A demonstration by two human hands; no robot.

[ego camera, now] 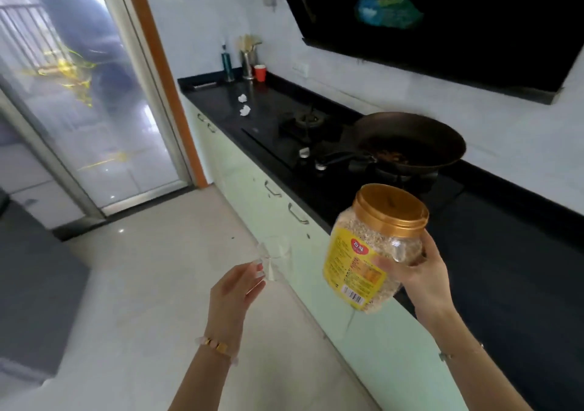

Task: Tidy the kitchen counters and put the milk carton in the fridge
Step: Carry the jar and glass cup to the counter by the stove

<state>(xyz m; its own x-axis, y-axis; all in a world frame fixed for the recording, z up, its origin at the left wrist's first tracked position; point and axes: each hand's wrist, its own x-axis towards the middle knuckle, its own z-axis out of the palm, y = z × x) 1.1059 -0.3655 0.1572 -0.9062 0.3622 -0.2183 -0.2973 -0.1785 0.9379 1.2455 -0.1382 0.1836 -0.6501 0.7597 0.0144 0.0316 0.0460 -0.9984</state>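
Fingers (431,246) of right hand (420,274) curl round a gold-lidded plastic jar (373,243); left hand (235,287) pinches a clear glass (278,257).

Two paper wads (242,97) (245,110), one jar (357,262)

I can barely trace the glass (275,257) that the left hand (235,284) pinches: it is clear and smeared. The right hand (422,279) hides most of its fingers behind the jar (376,246), whose label print is too small to read. The range hood (442,15) runs off the top and right edges. The wok (410,142) holds something too dark to make out.
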